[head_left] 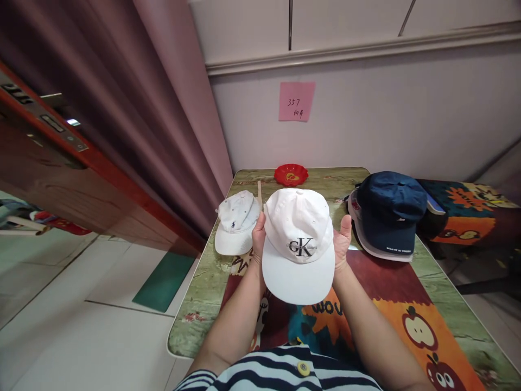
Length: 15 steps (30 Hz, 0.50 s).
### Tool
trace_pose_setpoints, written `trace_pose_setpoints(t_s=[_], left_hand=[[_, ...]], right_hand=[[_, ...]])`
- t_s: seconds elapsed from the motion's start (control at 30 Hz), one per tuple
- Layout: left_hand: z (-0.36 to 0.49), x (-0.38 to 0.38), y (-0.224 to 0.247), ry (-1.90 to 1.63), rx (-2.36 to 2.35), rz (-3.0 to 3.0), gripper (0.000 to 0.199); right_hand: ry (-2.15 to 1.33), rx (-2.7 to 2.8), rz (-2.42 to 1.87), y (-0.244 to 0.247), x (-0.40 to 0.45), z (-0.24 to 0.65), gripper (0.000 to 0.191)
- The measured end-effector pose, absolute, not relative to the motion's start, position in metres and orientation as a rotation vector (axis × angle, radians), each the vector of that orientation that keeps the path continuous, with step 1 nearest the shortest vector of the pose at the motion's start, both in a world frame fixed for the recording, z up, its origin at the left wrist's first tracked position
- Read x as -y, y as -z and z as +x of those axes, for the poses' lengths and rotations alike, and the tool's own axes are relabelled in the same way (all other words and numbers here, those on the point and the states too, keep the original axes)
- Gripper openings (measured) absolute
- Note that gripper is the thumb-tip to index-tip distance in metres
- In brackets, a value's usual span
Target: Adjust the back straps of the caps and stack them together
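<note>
A white baseball cap (299, 233) with black "CK" lettering is held up in front of me, its brim toward my body. My left hand (259, 234) grips its left side, thumb up and the other fingers hidden behind the cap. On the opposite side my right hand (342, 243) supports it, thumb raised and the remaining fingers out of sight. Just left of it, a pale cap (238, 220) with a small dark emblem lies on the table. To the right sits a navy cap (391, 212) stacked on a lighter one.
A red scalloped dish (291, 175) is at the table's far edge. The wooden-patterned table (195, 320) carries a colourful mat (391, 277). Behind it, a pink note (297, 102) is stuck to the wall. A curtain (175, 108) and a door (101, 168) stand on the left.
</note>
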<state>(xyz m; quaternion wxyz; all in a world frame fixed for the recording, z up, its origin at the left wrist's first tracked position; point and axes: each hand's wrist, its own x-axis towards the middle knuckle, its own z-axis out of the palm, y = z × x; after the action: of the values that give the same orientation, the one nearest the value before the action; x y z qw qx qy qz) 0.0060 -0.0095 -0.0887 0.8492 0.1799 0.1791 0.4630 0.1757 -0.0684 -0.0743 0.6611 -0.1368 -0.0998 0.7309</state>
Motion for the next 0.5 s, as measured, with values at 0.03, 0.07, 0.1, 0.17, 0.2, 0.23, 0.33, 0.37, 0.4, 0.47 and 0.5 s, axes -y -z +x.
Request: trace_pose_setpoints(t_s=[0.03, 0.07, 0.1, 0.17, 0.2, 0.23, 0.33, 0.37, 0.4, 0.47, 0.5], left_hand=[[0.007, 0.006, 0.088, -0.983, -0.382, 0.372, 0.067], [0.008, 0.002, 0.087, -0.993, -0.387, 0.365, 0.067], [0.01, 0.0, 0.086, -1.008, -0.391, 0.357, 0.067], [0.011, -0.004, 0.084, -1.049, -0.398, 0.337, 0.068], [0.012, -0.004, 0.084, -1.075, -0.402, 0.323, 0.069], [0.012, -0.004, 0.083, -1.104, -0.409, 0.308, 0.069], [0.012, -0.002, 0.082, -1.162, -0.435, 0.274, 0.068], [0.012, -0.001, 0.081, -1.167, -0.437, 0.27, 0.068], [0.013, 0.001, 0.08, -1.164, -0.433, 0.272, 0.068], [0.013, 0.004, 0.077, -1.144, -0.411, 0.289, 0.07], [0.013, 0.006, 0.074, -1.126, -0.4, 0.303, 0.071]], right_hand=[[-1.664, 0.226, -0.299, 0.075, 0.067, 0.176, 0.075], [-1.683, 0.228, -0.297, 0.076, 0.067, 0.177, 0.075], [-1.709, 0.229, -0.301, 0.077, 0.068, 0.177, 0.074], [-1.757, 0.215, -0.327, 0.081, 0.074, 0.176, 0.069], [-1.769, 0.2, -0.343, 0.083, 0.079, 0.175, 0.066], [-1.772, 0.185, -0.358, 0.086, 0.085, 0.174, 0.064], [-1.752, 0.168, -0.392, 0.091, 0.102, 0.174, 0.06], [-1.738, 0.165, -0.403, 0.091, 0.106, 0.174, 0.058], [-1.72, 0.156, -0.413, 0.091, 0.108, 0.175, 0.055], [-1.682, 0.125, -0.428, 0.088, 0.109, 0.177, 0.048], [-1.665, 0.109, -0.433, 0.086, 0.108, 0.178, 0.046]])
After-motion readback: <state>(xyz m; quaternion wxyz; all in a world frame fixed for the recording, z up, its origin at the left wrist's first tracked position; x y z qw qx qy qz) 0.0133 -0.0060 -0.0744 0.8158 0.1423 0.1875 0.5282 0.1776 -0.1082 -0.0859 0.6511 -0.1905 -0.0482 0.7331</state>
